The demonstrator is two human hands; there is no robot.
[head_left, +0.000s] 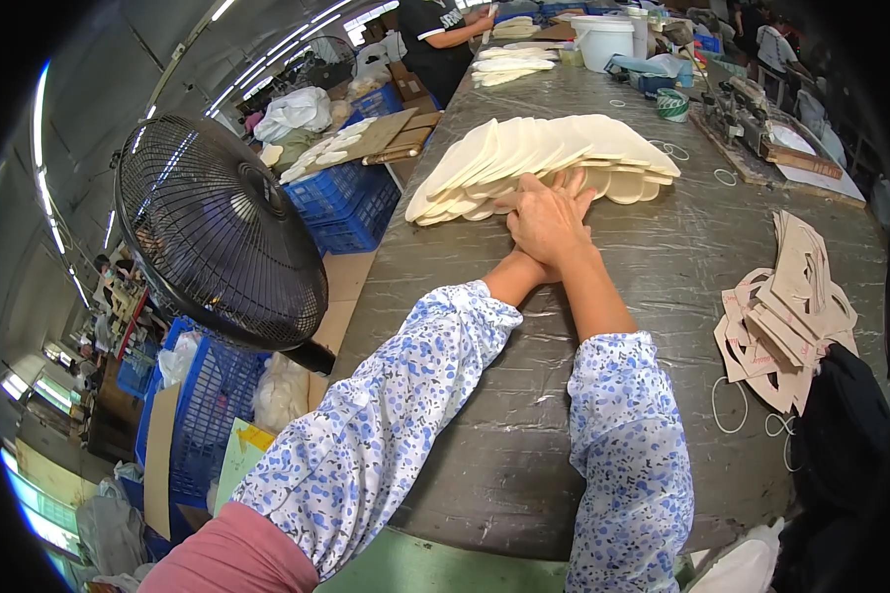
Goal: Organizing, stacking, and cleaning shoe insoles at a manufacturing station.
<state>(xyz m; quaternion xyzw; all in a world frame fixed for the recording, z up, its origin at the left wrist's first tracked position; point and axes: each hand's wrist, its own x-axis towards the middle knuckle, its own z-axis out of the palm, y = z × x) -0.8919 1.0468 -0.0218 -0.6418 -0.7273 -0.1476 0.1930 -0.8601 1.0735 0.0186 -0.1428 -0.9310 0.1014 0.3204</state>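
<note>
Cream insole-shaped pieces (539,158) lay fanned on the table (455,435), remaining work indeterminable; the right hand (551,222), fingers spread, touched them ungripped; the left hand's (534,267) opening and hold were hidden.

The left sleeve cover (396,395) and right sleeve cover (628,455) are white, speckled blue and grey, with gathered ends. A pink sleeve (232,555) adjoins the left one; the right hand (547,219) is bare.

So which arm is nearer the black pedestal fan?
Left: the left arm is just right of the black pedestal fan; the right arm is farther right, over the worktable.
</note>
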